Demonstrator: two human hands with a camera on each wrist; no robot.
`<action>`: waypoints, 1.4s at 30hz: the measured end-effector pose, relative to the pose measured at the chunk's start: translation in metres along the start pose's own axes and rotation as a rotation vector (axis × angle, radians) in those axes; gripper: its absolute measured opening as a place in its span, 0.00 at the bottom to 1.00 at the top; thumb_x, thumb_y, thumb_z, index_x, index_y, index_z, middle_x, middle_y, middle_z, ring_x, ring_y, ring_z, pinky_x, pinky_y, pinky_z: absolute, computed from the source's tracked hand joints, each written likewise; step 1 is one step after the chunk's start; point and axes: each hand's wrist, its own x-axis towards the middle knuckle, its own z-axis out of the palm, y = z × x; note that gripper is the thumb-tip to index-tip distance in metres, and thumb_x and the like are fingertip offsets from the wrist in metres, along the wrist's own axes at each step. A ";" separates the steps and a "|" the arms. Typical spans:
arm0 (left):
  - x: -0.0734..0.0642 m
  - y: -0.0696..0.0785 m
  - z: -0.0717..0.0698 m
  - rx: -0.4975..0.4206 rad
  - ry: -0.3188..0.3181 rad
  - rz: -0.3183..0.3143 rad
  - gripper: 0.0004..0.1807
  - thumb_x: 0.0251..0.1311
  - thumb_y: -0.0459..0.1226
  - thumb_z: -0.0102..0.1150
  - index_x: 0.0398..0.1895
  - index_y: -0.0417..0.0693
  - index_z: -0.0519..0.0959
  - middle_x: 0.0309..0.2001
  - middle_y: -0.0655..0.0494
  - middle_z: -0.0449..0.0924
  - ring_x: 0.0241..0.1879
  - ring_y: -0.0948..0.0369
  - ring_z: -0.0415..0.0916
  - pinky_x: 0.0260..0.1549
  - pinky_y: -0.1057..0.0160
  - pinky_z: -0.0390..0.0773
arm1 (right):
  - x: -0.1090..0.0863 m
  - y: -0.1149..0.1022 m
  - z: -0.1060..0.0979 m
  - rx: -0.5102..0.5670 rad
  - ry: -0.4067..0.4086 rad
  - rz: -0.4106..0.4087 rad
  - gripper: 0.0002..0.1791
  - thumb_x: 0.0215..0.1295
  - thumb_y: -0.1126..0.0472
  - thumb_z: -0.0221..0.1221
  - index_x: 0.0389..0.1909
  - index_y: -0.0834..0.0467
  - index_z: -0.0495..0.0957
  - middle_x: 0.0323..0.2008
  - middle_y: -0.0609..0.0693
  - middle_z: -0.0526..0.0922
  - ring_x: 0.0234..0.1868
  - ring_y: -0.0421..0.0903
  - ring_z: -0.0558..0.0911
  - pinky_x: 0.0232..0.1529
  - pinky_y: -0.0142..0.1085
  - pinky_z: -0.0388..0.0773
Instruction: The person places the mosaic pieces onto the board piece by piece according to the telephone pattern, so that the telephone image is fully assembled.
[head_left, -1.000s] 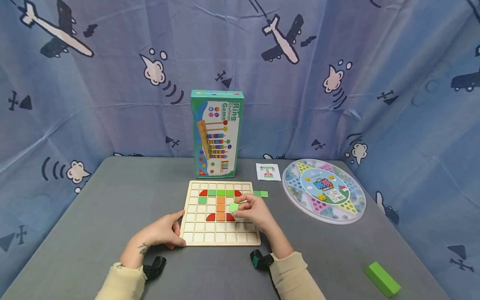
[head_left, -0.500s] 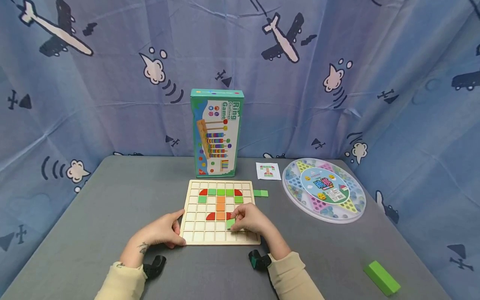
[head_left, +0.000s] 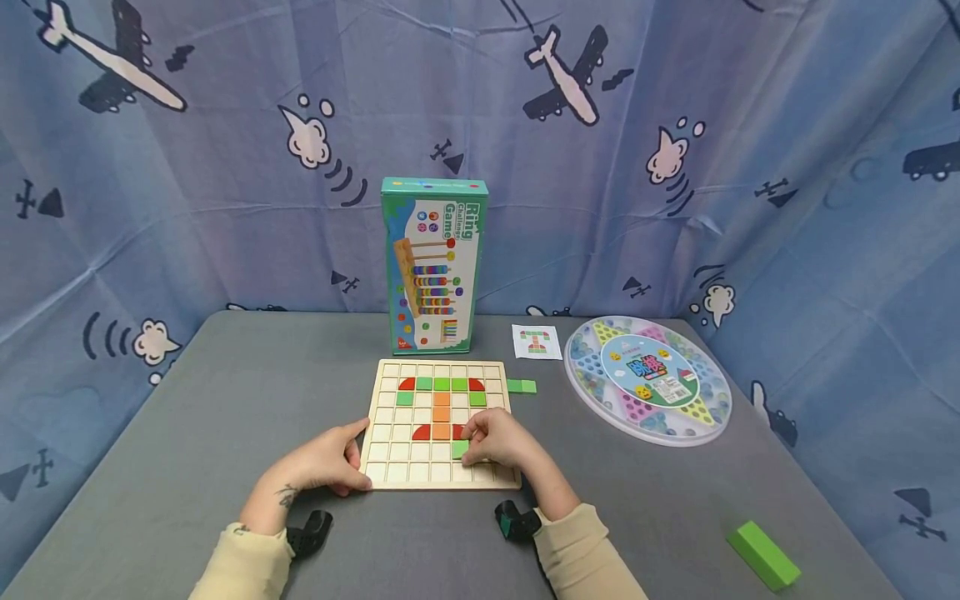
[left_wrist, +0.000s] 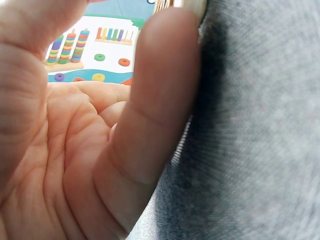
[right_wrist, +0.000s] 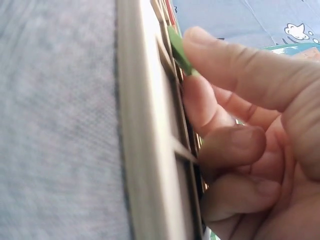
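My right hand [head_left: 498,437] pinches a light green square tile [head_left: 459,451] between thumb and fingertips over the lower part of a wooden grid board [head_left: 397,475]. In the right wrist view the green tile [right_wrist: 178,52] is tilted at the board's cells. My left hand [head_left: 322,462] touches the board's left edge, thumb at the near corner and forefinger higher up. Orange tiles [head_left: 441,415] form a column in the board, below a row of green tiles [head_left: 442,384] with red quarter-round ends. Red pieces [head_left: 422,432] flank the column's foot; the right one is partly hidden by my fingers.
Loose green tiles [head_left: 522,387] lie just right of the board. Behind them is a pattern card [head_left: 536,342]. A tall game box [head_left: 435,267] stands behind the board, a round board-game case [head_left: 648,379] at right. A green block [head_left: 765,557] lies near right.
My right hand has moved toward me with the green tile, from the board's middle to below the right red piece, lowering it there. My left hand stays at the edge.
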 end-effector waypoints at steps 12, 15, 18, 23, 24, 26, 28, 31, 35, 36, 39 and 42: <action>0.001 -0.004 -0.001 -0.009 -0.002 0.016 0.56 0.36 0.30 0.71 0.70 0.31 0.48 0.22 0.50 0.69 0.17 0.60 0.69 0.16 0.60 0.75 | 0.000 -0.002 -0.032 0.151 0.176 0.006 0.21 0.46 0.71 0.67 0.44 0.70 0.76 0.21 0.48 0.75 0.22 0.40 0.70 0.23 0.30 0.67; 0.003 -0.005 -0.001 -0.009 -0.005 0.007 0.56 0.36 0.31 0.72 0.70 0.31 0.48 0.22 0.51 0.69 0.17 0.61 0.69 0.16 0.60 0.76 | 0.002 0.008 -0.054 0.221 0.254 0.029 0.26 0.48 0.71 0.66 0.50 0.70 0.73 0.24 0.48 0.76 0.23 0.40 0.71 0.21 0.30 0.66; 0.003 -0.005 0.000 -0.003 -0.002 -0.006 0.56 0.36 0.31 0.72 0.70 0.31 0.49 0.22 0.51 0.69 0.17 0.61 0.69 0.16 0.61 0.76 | 0.006 0.022 -0.073 0.263 0.301 0.073 0.30 0.49 0.70 0.65 0.56 0.67 0.70 0.26 0.45 0.76 0.22 0.38 0.72 0.19 0.30 0.63; 0.001 -0.003 0.000 -0.008 0.000 -0.011 0.56 0.36 0.31 0.72 0.69 0.30 0.48 0.22 0.50 0.69 0.17 0.61 0.68 0.16 0.61 0.75 | 0.014 0.041 -0.094 0.232 0.331 0.187 0.32 0.50 0.69 0.65 0.59 0.65 0.68 0.28 0.44 0.76 0.24 0.39 0.74 0.20 0.33 0.63; 0.000 -0.003 0.000 -0.011 0.000 -0.009 0.56 0.36 0.30 0.72 0.69 0.30 0.48 0.22 0.50 0.69 0.16 0.61 0.68 0.16 0.61 0.75 | 0.015 0.043 -0.097 0.209 0.336 0.215 0.32 0.50 0.69 0.65 0.59 0.64 0.69 0.29 0.46 0.77 0.25 0.40 0.74 0.21 0.33 0.64; -0.001 -0.001 0.000 -0.017 -0.001 -0.008 0.56 0.36 0.30 0.71 0.69 0.29 0.48 0.22 0.50 0.69 0.16 0.61 0.68 0.16 0.61 0.75 | 0.018 0.046 -0.100 0.144 0.342 0.262 0.31 0.49 0.68 0.65 0.57 0.64 0.70 0.31 0.50 0.78 0.27 0.43 0.74 0.22 0.34 0.66; -0.001 0.000 0.000 -0.023 -0.003 -0.008 0.56 0.36 0.30 0.71 0.69 0.29 0.48 0.22 0.50 0.69 0.16 0.60 0.68 0.16 0.61 0.75 | 0.020 0.047 -0.102 0.078 0.342 0.308 0.30 0.47 0.68 0.66 0.56 0.63 0.72 0.36 0.54 0.79 0.28 0.44 0.74 0.24 0.34 0.67; -0.002 0.000 0.000 -0.024 -0.005 -0.004 0.56 0.36 0.30 0.71 0.69 0.29 0.48 0.22 0.50 0.69 0.16 0.60 0.68 0.16 0.60 0.75 | 0.024 0.048 -0.102 -0.029 0.327 0.348 0.29 0.45 0.68 0.67 0.54 0.62 0.75 0.45 0.60 0.77 0.30 0.46 0.72 0.25 0.34 0.68; -0.001 -0.001 0.000 -0.017 -0.001 0.000 0.56 0.36 0.30 0.71 0.69 0.29 0.48 0.22 0.51 0.69 0.16 0.61 0.68 0.16 0.61 0.75 | 0.030 0.047 -0.100 -0.149 0.297 0.363 0.28 0.44 0.70 0.67 0.52 0.62 0.77 0.52 0.62 0.75 0.30 0.48 0.71 0.27 0.34 0.69; 0.000 -0.002 0.000 -0.013 0.000 0.002 0.56 0.36 0.30 0.71 0.69 0.29 0.48 0.22 0.51 0.69 0.16 0.61 0.68 0.16 0.61 0.75 | 0.032 0.047 -0.100 -0.182 0.289 0.365 0.28 0.43 0.70 0.67 0.52 0.62 0.77 0.52 0.62 0.75 0.31 0.48 0.72 0.27 0.34 0.69; 0.001 -0.003 0.000 -0.006 -0.001 0.001 0.56 0.35 0.31 0.71 0.69 0.30 0.48 0.22 0.51 0.69 0.16 0.62 0.68 0.16 0.61 0.75 | 0.036 0.047 -0.097 -0.271 0.277 0.371 0.26 0.43 0.68 0.68 0.49 0.62 0.79 0.50 0.60 0.78 0.33 0.48 0.74 0.31 0.35 0.71; 0.001 -0.004 -0.001 -0.008 -0.005 0.005 0.56 0.36 0.31 0.71 0.69 0.30 0.48 0.22 0.51 0.69 0.16 0.61 0.69 0.16 0.61 0.76 | 0.040 0.047 -0.095 -0.317 0.280 0.389 0.23 0.44 0.67 0.68 0.46 0.61 0.81 0.47 0.59 0.80 0.35 0.49 0.75 0.34 0.36 0.73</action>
